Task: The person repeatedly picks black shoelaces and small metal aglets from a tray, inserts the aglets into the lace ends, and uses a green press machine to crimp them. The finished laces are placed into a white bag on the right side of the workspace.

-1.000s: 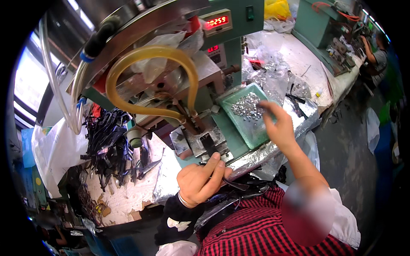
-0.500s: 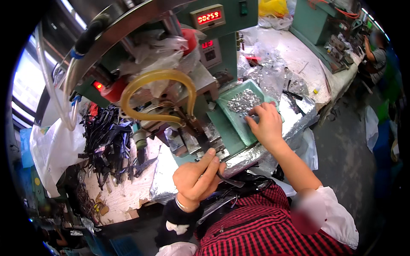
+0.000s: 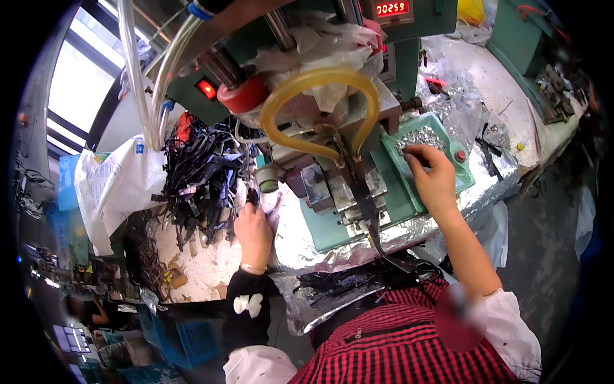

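My left hand (image 3: 253,235) is at the right edge of a heap of black strips (image 3: 203,173), its fingers closed on the end of one dark strip. My right hand (image 3: 436,182) hovers over the green tray (image 3: 464,173), thumb and forefinger pinched together beside the small silvery metal pieces (image 3: 422,137). Whatever lies between those fingertips is too small to make out. Between my hands, a black strap (image 3: 369,214) lies across the metal fixture (image 3: 348,192) of the press, its free end hanging over the bench's front edge. Neither hand touches it.
A yellowish hose (image 3: 272,105) loops above the fixture. Red collars (image 3: 242,95) surround the press columns. More black strips (image 3: 345,280) lie in front of my lap. A white bag (image 3: 118,185) stands at left, with clear plastic bags (image 3: 457,89) behind the tray.
My left hand has left the strap at the fixture and moved left to the strip heap. My right hand stays over the tray, fingers now closer together. The view has shifted left.
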{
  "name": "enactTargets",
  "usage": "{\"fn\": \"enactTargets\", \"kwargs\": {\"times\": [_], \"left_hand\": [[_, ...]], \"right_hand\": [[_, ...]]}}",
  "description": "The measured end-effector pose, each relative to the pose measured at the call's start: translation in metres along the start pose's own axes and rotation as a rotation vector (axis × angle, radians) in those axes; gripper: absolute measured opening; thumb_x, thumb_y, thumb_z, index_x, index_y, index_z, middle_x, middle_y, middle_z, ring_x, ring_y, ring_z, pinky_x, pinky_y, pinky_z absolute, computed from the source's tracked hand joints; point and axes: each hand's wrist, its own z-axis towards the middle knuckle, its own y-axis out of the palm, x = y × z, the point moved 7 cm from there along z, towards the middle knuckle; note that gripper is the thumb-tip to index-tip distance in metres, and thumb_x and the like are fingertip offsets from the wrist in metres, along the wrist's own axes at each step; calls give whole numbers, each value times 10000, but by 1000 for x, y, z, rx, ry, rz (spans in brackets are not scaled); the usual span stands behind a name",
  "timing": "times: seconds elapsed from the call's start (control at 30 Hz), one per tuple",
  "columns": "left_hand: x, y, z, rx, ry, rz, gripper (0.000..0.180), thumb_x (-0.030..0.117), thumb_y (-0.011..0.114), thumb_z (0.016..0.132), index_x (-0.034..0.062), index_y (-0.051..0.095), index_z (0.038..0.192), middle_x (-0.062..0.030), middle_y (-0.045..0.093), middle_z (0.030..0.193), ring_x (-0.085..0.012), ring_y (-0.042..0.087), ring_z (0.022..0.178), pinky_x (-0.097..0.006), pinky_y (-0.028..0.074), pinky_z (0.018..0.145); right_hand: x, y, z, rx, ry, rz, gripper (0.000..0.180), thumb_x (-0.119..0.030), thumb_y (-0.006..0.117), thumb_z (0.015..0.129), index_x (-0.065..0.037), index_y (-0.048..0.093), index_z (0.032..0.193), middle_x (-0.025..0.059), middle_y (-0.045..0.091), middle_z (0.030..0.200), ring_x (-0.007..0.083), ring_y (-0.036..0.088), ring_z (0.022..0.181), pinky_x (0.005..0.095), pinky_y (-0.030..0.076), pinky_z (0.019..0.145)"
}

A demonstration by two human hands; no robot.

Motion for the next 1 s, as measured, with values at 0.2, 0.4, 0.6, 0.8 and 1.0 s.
{"fn": "enactTargets", "kwargs": {"times": [0.2,0.4,0.6,0.8,1.0], "left_hand": [[-14,-41,45,72,-176,-283,119,151,696,746,63,628,787,-117,646,793,-324,654,730,-438,498,605],[-40,5,0,174,-429,-774,204,132,720,875,-6,687,1022,-103,707,772,-155,640,637,-296,497,618],[-8,-44,-3,344,-555,-1334,71,41,687,958,-24,659,963,3,642,798,-50,568,706,-198,448,637],[12,-50,15,401,-490,-1396,95,88,648,994,8,632,945,4,668,871,-37,554,690,-183,404,590],[52,-177,18,812,-219,-1459,132,78,544,1037,-18,608,974,-129,699,864,-161,664,746,-270,547,725]], "right_hand": [[29,4,-2,-126,269,375,156,-33,671,897,9,726,1037,45,731,922,99,651,817,253,506,760],[26,-43,-19,-1,178,147,172,-53,690,885,-4,744,1040,80,733,927,122,656,836,266,506,775],[-32,-41,-30,-196,43,327,135,-26,722,842,15,740,970,107,734,940,177,684,869,304,520,781],[-84,22,-5,-129,-69,304,346,-33,740,789,8,662,1123,131,688,976,245,691,903,354,523,823],[-89,25,-14,-201,33,565,426,-10,716,834,23,577,1236,88,669,994,144,669,935,279,511,853]]}}
